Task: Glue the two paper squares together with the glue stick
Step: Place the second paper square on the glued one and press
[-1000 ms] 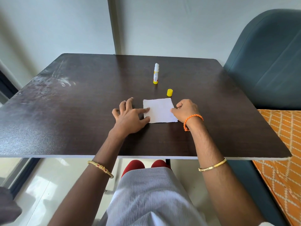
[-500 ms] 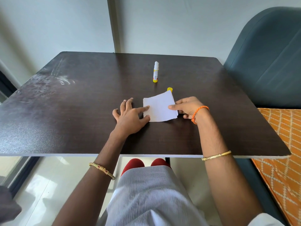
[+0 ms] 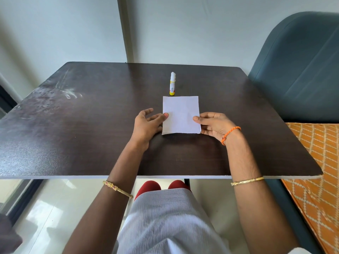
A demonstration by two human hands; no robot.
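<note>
The white paper squares [image 3: 180, 114] lie stacked as one sheet, a second layer showing along the near edge. Their far edge is raised off the dark table [image 3: 73, 129]. My left hand [image 3: 146, 125] holds the left edge, thumb on top and fingers spread. My right hand [image 3: 214, 125] pinches the right edge, thumb on top and fingers underneath. The glue stick [image 3: 172, 83], white with a yellow base, stands upright and uncapped just behind the paper. Its yellow cap is hidden behind the raised paper.
A dark teal padded chair [image 3: 297, 70] stands at the table's right side, with an orange patterned cushion [image 3: 317, 171] below it. A pale wall runs behind the far table edge. My lap is under the near edge.
The paper lay flat a second ago. My right hand took its right edge and tipped it up, and now both hands hold it with the far edge raised, covering the yellow cap.
</note>
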